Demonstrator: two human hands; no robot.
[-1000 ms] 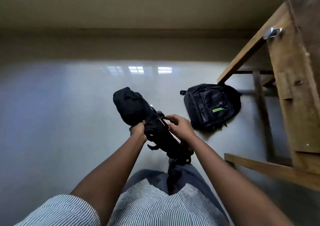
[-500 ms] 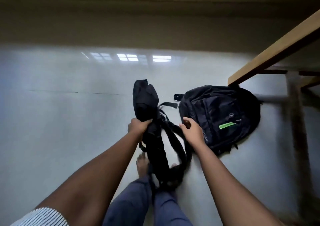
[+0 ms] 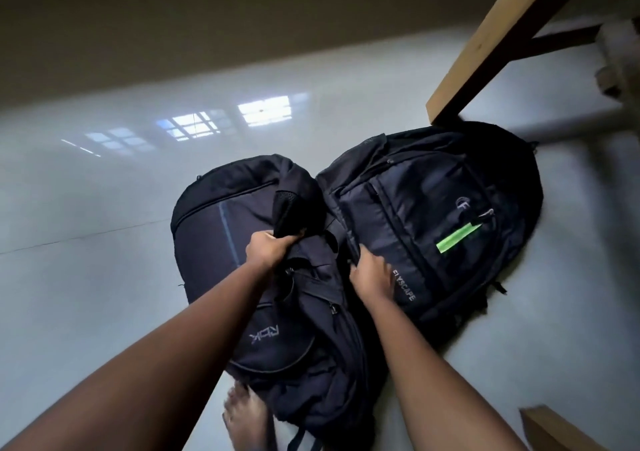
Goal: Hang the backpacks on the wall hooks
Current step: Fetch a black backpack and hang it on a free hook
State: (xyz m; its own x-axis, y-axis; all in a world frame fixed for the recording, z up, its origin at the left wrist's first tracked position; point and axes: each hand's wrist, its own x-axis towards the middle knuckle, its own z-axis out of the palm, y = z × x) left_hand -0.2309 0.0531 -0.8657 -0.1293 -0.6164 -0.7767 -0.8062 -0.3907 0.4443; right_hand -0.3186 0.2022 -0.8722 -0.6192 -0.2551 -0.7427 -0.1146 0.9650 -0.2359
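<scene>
Left backpack (image 3: pixel 221 243): black, lying on the pale glossy floor (image 3: pixel 86 295), its flat back panel with a grey vertical stripe turned up on the far side; the near part, with a curved front pocket and grey lettering, bunches toward the person.
Right backpack (image 3: pixel 436 229): black, with a bright green strip and pale lettering along its near edge; it lies face up on the floor just beside the left backpack, the two touching along their inner edges.
Left hand (image 3: pixel 268 248): fingers curled tight around a fold of black fabric, possibly a strap or top flap, on the left backpack; the gripped piece stands up above the knuckles.
Right hand (image 3: pixel 372 274): palm down at the seam where the two backpacks meet, fingers tucked into the dark gap there; whether they pinch a strap or just press on fabric cannot be told.
Position relative to the hands: the left backpack lies under and beyond the left hand; the right backpack lies directly right of the right hand, its lettered edge touching the wrist side.
Wooden beam (image 3: pixel 491 42): a slanted plank whose lower end sits just above the top of the right backpack.
Bare foot (image 3: pixel 247 419): on the floor at the near edge of the left backpack.
Wall hooks: outside the view.
</scene>
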